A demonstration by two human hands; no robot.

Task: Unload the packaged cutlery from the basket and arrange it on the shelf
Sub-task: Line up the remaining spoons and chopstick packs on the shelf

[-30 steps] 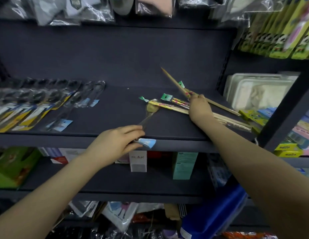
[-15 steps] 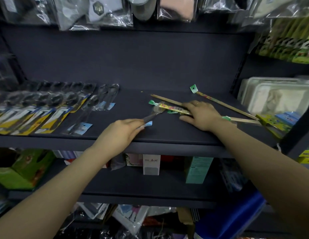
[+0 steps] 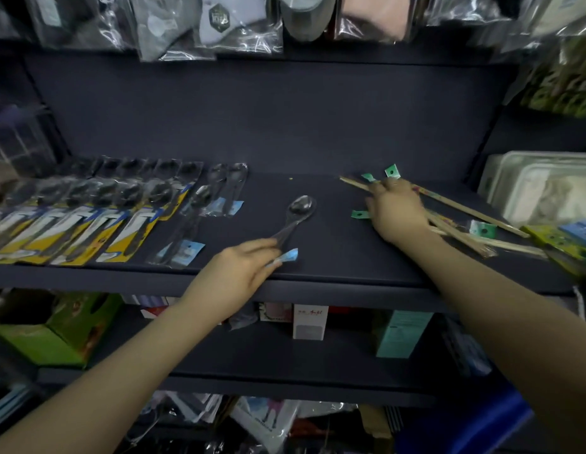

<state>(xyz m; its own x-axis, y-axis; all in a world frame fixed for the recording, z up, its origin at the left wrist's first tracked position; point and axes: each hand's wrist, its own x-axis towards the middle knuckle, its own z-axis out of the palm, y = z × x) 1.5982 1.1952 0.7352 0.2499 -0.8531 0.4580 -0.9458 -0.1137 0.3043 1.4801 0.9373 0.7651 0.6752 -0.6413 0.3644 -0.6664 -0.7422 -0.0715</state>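
Observation:
A packaged spoon (image 3: 296, 211) in clear wrap with a blue tag lies on the dark shelf (image 3: 334, 257), bowl pointing away. My left hand (image 3: 239, 273) grips its handle end near the shelf's front edge. My right hand (image 3: 394, 209) rests flat on a loose bundle of packaged chopsticks (image 3: 461, 224) with green tags, spread across the shelf's right part. Rows of packaged cutlery (image 3: 98, 217) on yellow and blue cards fill the shelf's left part, with clear-wrapped spoons (image 3: 216, 198) beside them. The basket's blue edge (image 3: 475, 430) shows at the bottom right.
Bagged goods (image 3: 219, 24) hang above the shelf. White trays (image 3: 540, 185) and coloured packs (image 3: 566, 240) stand at the right. Small boxes (image 3: 309, 322) sit on the lower shelf, a green box (image 3: 55, 332) at its left.
My left hand slid the spoon left, away from the chopsticks, and laid it flat. My right hand lowered the raised chopsticks onto the shelf and now presses on the bundle.

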